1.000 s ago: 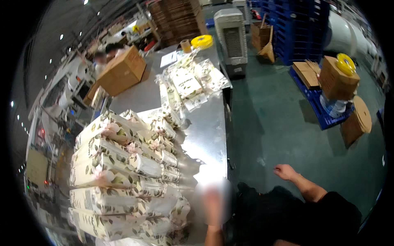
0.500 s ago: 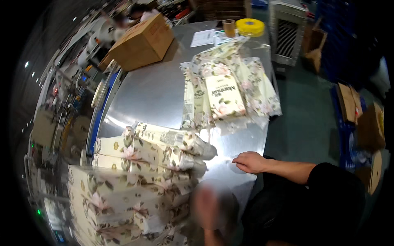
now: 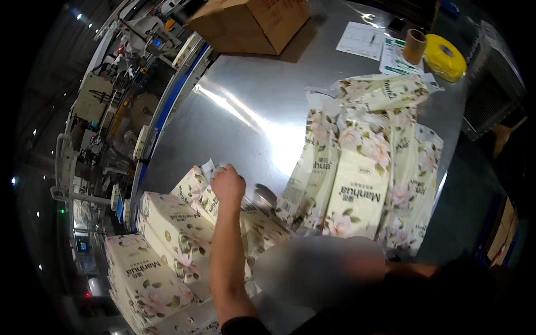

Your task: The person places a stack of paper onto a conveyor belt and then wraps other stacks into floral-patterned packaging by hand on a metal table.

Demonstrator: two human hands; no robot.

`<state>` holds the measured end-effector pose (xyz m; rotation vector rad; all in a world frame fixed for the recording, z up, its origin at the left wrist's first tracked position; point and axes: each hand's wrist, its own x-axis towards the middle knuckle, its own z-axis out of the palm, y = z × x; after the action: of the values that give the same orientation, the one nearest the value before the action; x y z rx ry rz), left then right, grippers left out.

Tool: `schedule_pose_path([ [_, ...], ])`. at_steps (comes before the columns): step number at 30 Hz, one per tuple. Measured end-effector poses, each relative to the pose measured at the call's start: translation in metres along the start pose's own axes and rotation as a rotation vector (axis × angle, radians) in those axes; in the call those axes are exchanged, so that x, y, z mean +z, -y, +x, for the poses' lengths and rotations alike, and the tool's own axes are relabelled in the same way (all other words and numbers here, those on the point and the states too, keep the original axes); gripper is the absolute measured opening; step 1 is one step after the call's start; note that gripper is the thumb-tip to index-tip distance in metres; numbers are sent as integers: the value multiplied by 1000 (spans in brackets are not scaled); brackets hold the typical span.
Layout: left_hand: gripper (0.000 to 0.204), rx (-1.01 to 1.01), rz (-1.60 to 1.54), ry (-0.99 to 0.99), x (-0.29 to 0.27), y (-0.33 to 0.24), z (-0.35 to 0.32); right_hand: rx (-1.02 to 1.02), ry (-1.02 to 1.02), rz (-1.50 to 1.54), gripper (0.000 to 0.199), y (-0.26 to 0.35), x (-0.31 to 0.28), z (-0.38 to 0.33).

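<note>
My left hand (image 3: 228, 184) reaches forward with fingers curled round the clear sealed end of a cream, floral soft pack (image 3: 190, 184) that looks like a tissue pack. That pack lies tilted beside a stack of similar floral packs (image 3: 162, 279) at the lower left. My right hand (image 3: 364, 261) is low at the centre right, close to the near end of a flat floral pack (image 3: 357, 190). A grey smear covers it, so its fingers and anything in them are hidden. More floral wrapped packs (image 3: 410, 190) lie around the flat one.
Beyond stands a cardboard box (image 3: 251, 25) on the metal table (image 3: 234, 123). Papers (image 3: 360, 40), a cardboard tube (image 3: 414, 47) and a yellow tape roll (image 3: 445, 57) lie at the far right. Machinery with a blue-edged rail (image 3: 176, 92) runs along the left.
The view has shifted, bringing the flat packs nearer. My left hand has gone forward from the stack's near side to a pack's end. My right hand has left the table edge and is now smeared over.
</note>
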<state>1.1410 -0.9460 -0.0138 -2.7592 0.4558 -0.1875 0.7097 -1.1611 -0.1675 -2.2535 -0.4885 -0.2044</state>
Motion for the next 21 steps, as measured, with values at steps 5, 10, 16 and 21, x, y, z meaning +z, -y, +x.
schedule_pose_path([
  [5,34,-208,329,532,68,46,88,-244,-152,37,7,-16,-21,15],
  [10,29,-435,358,747,107,53,102,89,-49,276,8,-21,24,-24],
  [16,33,-514,-29,57,63,170,139,-44,-99,152,6,-16,12,-16],
  [21,47,-514,-551,-330,-153,206,118,81,-86,212,8,-7,-13,1],
])
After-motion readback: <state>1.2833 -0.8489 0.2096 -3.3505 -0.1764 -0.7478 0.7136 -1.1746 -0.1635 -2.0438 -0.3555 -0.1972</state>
